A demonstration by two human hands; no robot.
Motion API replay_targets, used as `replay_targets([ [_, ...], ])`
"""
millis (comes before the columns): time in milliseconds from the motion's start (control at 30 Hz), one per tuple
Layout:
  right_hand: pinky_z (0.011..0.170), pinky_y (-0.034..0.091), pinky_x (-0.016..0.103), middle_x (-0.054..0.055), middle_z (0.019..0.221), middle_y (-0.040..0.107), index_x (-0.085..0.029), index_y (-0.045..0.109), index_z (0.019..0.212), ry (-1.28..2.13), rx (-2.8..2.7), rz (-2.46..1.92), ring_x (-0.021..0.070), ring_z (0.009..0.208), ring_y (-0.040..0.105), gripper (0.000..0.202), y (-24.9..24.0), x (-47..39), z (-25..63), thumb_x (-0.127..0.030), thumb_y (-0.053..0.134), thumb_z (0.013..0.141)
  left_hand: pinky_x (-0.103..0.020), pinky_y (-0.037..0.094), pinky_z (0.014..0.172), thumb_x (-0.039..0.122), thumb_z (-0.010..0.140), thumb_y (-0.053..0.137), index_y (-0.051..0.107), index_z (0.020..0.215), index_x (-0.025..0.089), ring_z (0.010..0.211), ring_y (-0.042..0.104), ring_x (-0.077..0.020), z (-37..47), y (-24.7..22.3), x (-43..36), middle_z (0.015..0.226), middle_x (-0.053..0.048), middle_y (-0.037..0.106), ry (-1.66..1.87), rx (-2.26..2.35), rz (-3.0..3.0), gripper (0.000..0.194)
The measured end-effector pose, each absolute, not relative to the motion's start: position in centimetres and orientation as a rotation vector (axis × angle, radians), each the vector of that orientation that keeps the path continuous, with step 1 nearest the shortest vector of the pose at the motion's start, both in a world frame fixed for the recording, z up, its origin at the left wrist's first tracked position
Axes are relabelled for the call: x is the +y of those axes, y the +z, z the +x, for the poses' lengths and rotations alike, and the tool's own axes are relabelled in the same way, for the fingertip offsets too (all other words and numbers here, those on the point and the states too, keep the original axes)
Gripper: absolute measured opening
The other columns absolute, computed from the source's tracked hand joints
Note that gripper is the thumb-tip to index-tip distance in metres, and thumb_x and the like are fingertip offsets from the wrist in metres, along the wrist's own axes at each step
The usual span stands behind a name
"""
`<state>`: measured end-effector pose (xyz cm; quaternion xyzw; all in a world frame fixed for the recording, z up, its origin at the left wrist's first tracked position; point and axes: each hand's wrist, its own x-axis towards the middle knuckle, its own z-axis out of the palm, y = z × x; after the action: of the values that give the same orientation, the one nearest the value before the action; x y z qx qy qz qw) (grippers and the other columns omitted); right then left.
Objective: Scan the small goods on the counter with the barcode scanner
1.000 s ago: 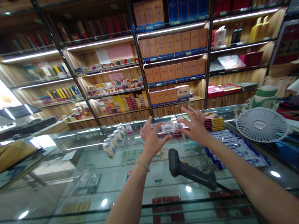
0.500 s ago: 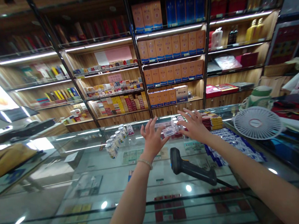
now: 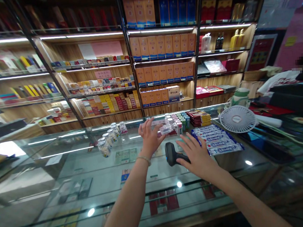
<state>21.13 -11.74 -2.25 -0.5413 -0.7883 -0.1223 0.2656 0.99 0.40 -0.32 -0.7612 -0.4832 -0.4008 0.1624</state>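
My left hand (image 3: 150,137) pinches a small clear plastic bottle (image 3: 166,129), tipped on its side, between thumb and fingers. Over the handle of a black barcode scanner (image 3: 171,154) is my right hand (image 3: 194,155), fingers spread and thumb close to the handle. Whether it touches the scanner I cannot tell. The scanner lies on the glass counter (image 3: 136,194). Just beyond the held bottle stand rows of small pink and green packs (image 3: 184,120). To the left, a slanting row of small white-capped bottles (image 3: 109,137) stands on the glass.
Right of my hands lie blue-and-white packets (image 3: 218,140) and a stack of red and yellow packs (image 3: 199,118). A white fan (image 3: 237,119) and a green-lidded jug (image 3: 241,95) stand beyond. Shelves of boxes (image 3: 161,74) line the wall. A person in a white sleeve (image 3: 276,82) is at far right.
My right hand has left the small bottle and come down toward me over the scanner's handle, its fingers spread. My left hand keeps the bottle. The view has shifted to the right.
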Motion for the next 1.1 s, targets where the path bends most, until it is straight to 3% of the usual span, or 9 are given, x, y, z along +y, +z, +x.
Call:
replay_targets([
  [167,0.113,0.026,0.063,0.015,0.154,0.045,-0.021,0.057,0.133,-0.292,-2.126,-1.567,0.0384,0.144,0.034,0.055,-3.6,-12.5,20.0,-0.049,0.063,0.086,-0.055,0.005,0.122,0.043,0.076,0.079,0.069,0.114,0.034,0.145,0.032,-0.0339,0.9,-0.5,0.4,0.155,-0.007,0.041,-1.151,-1.393,-2.180,0.041],
  [400,0.110,0.035,0.064,0.014,0.150,0.049,-0.022,0.065,0.112,-0.292,-2.105,-1.560,0.0381,0.140,0.041,0.031,-4.1,-12.0,19.5,-0.037,0.064,0.084,-0.054,0.007,0.122,0.044,0.075,0.079,0.068,0.114,0.034,0.144,0.033,-0.0329,0.8,-0.4,0.4,0.154,-0.007,0.042,-1.142,-1.390,-2.162,0.041],
  [533,0.106,0.045,0.055,0.012,0.148,0.052,-0.022,0.066,0.104,-0.244,-2.084,-1.472,0.0352,0.136,0.047,0.025,-3.9,-12.0,19.6,-0.031,0.065,0.081,-0.055,0.007,0.122,0.041,0.076,0.079,0.069,0.113,0.032,0.143,0.033,-0.0336,0.7,-0.4,0.4,0.153,-0.009,0.043,-1.182,-1.372,-2.156,0.040],
  [700,0.099,0.051,0.048,0.011,0.142,0.058,-0.023,0.064,0.111,0.021,-1.966,-1.437,0.0308,0.120,0.061,0.031,-2.4,-12.9,20.4,-0.031,0.063,0.081,-0.056,0.010,0.121,0.044,0.076,0.079,0.069,0.114,0.033,0.142,0.035,-0.0334,0.4,-0.4,0.5,0.151,-0.009,0.043,-1.198,-1.352,-2.121,0.041],
  [833,0.086,0.055,0.046,0.007,0.106,0.074,-0.026,0.059,0.115,0.382,-1.858,-1.415,0.0293,0.096,0.071,0.033,-0.9,-13.9,21.3,-0.039,0.057,0.085,-0.057,0.010,0.121,0.045,0.077,0.079,0.068,0.116,0.033,0.142,0.035,-0.0336,0.3,-0.4,0.4,0.151,-0.010,0.043,-1.209,-1.352,-2.110,0.042],
  [1100,0.089,0.052,0.044,0.007,0.106,0.075,-0.026,0.058,0.114,0.559,-1.697,-1.361,0.0311,0.104,0.069,0.036,-0.4,-14.8,22.1,-0.037,0.060,0.080,-0.057,0.014,0.119,0.043,0.076,0.079,0.070,0.114,0.034,0.139,0.040,-0.0334,0.2,-0.4,0.7,0.149,-0.010,0.046,-1.201,-1.333,-2.079,0.040],
])
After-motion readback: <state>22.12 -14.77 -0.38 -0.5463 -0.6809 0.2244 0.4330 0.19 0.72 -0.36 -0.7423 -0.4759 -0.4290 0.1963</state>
